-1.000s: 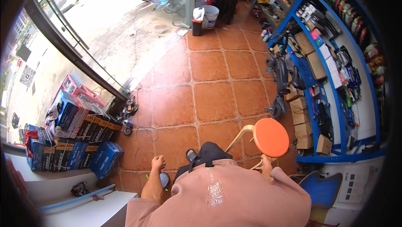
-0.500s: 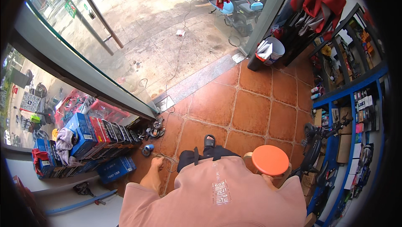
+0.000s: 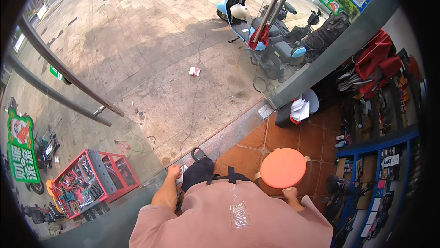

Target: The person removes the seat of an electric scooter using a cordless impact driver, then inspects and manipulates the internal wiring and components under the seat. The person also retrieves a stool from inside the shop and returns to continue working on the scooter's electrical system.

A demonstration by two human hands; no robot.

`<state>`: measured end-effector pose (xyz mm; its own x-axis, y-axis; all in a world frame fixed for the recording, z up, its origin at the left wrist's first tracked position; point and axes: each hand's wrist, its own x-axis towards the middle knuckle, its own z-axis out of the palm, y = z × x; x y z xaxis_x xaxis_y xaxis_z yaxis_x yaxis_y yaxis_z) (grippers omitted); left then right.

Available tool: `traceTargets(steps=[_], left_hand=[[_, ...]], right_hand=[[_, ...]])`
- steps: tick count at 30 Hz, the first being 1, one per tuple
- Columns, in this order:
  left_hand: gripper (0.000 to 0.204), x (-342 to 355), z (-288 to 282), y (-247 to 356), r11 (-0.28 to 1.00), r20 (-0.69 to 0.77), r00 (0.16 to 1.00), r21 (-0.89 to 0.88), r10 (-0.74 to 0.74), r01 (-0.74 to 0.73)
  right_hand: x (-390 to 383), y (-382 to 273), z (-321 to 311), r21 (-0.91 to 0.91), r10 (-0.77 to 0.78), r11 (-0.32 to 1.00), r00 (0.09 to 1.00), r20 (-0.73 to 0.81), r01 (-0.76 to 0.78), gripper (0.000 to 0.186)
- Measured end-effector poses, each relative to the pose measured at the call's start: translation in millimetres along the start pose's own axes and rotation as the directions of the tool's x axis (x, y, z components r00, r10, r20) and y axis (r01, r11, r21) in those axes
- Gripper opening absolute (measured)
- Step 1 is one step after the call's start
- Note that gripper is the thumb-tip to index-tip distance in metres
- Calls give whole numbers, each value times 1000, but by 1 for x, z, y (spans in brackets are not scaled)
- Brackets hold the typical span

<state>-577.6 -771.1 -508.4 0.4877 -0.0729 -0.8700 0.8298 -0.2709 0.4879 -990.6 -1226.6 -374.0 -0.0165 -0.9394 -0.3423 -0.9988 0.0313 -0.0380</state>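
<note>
Gripping the near rim of one stool (image 3: 283, 168), the right grip (image 3: 289, 194) holds it at the person's right side, over the tiled floor (image 3: 240, 161); whether it touches down cannot be told. Its round orange top faces up, perhaps because an edge hold keeps it level and clear of the body. Pale legs (image 3: 257, 174) show at both sides, too hidden to count. The left grip (image 3: 174, 171) is just beside the trousers (image 3: 197, 174), seemingly curled; I cannot tell whether it holds anything. One sandal (image 3: 198, 154) shows, near the sill (image 3: 238, 133). Farther right are one black bin (image 3: 285, 119) with white papers (image 3: 300, 110), one bucket (image 3: 311, 99) just beside it, and blue shelving (image 3: 362, 149). At left, one red crate (image 3: 123, 193) holds many tools (image 3: 80, 186), uncountable, presumably to keep them together. Two bar handles (image 3: 69, 70) slant above; one red cloth (image 3: 259, 39) hangs opposite, maybe kept handy. Outside, one small white box (image 3: 195, 71) lies on the pavement (image 3: 114, 42), and one blue scooter (image 3: 243, 28) stands near others.
</note>
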Motion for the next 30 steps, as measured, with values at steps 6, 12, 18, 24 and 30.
traceTargets(steps=[6,12,18,24,30], left_hand=[[31,57,0,335,864,138,854,-42,502,-501],[32,171,-84,485,779,121,785,108,607,-618],[23,338,-260,522,968,-214,951,-69,222,-242],[23,359,-365,491,954,-355,922,-296,-155,47],[30,410,-449,503,875,-302,896,-457,-324,162]], right_hand=[[5,-194,-8,-32,-53,998,990,131,57,60],[46,-383,46,-83,-118,987,966,230,140,58],[80,-622,127,-186,-159,959,951,264,212,65],[50,-896,140,-205,-250,930,934,255,305,60],[-13,-1135,169,108,-560,828,806,191,550,53]])
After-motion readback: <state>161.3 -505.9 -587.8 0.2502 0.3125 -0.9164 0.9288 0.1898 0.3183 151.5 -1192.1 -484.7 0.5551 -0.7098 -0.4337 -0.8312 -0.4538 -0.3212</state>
